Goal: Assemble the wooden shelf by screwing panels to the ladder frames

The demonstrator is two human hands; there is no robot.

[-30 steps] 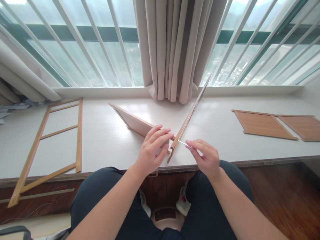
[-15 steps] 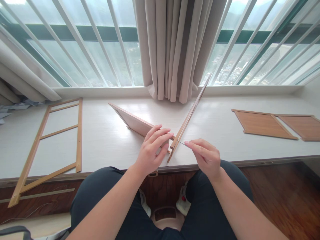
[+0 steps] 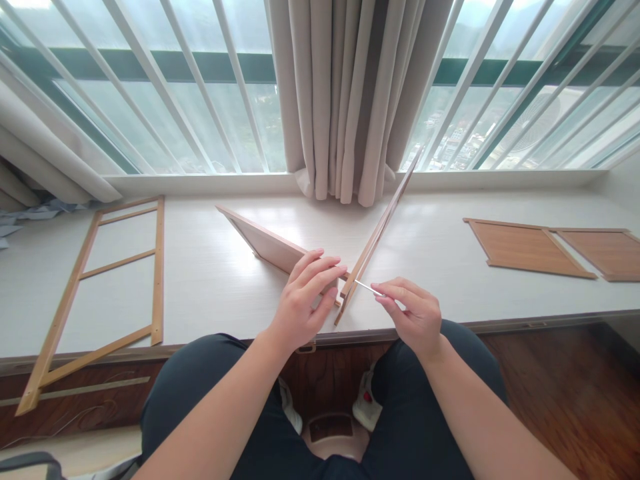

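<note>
White surface (image 3: 210, 280) under window. My left hand (image 3: 300, 303) clamps the panel joint (image 3: 341, 288), hiding it; right hand (image 3: 415, 317) pinches a thin pin (image 3: 369, 288) pointing left into the upright panel (image 3: 380, 230).

Hidden and cut-off parts at a window-ledge workbench
The left hand (image 3: 300, 300) covers the joint where two wooden panels (image 3: 265, 243) meet; at 3 o'clock, a flat brown board (image 3: 607, 253) runs past the frame edge

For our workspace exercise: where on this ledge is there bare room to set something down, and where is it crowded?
Bare ledge lies between the ladder frame and the standing panel, and between the leaning frame and the flat boards. It is crowded at the front centre, where left hand and right hand meet the joint.
</note>
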